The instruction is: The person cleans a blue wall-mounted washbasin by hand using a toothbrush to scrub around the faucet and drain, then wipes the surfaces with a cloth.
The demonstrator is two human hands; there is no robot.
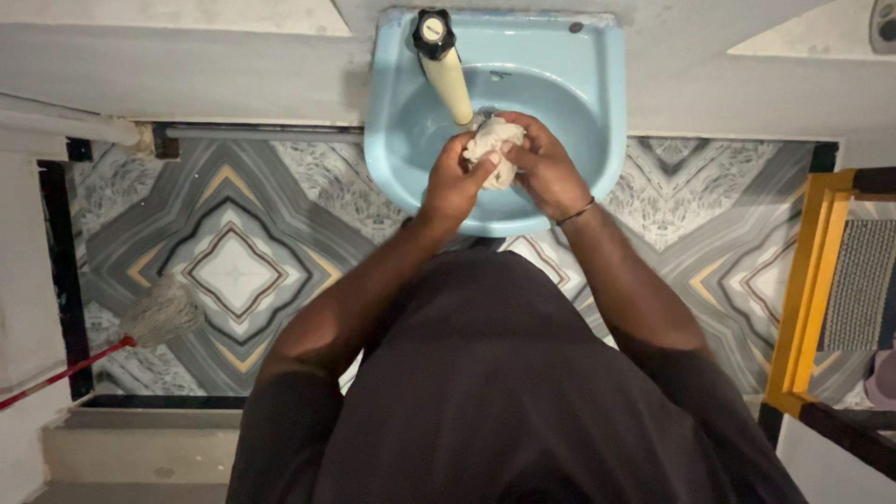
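A crumpled white cloth [492, 149] is bunched between both my hands over the bowl of a light blue sink [579, 89]. My left hand [455, 182] grips its left side, fingers curled around it. My right hand [546, 168] clasps its right side; a thin dark band circles that wrist. The cloth sits right under the end of a cream-coloured tap spout [449, 84] with a black knob [433, 33] on top. Whether water runs from the spout is not visible.
Below the sink lies a patterned grey, white and gold tiled floor [233, 271]. A string mop [159, 317] with a red handle lies at the left. A yellow frame [812, 289] stands at the right. A white pipe [65, 126] runs along the left wall.
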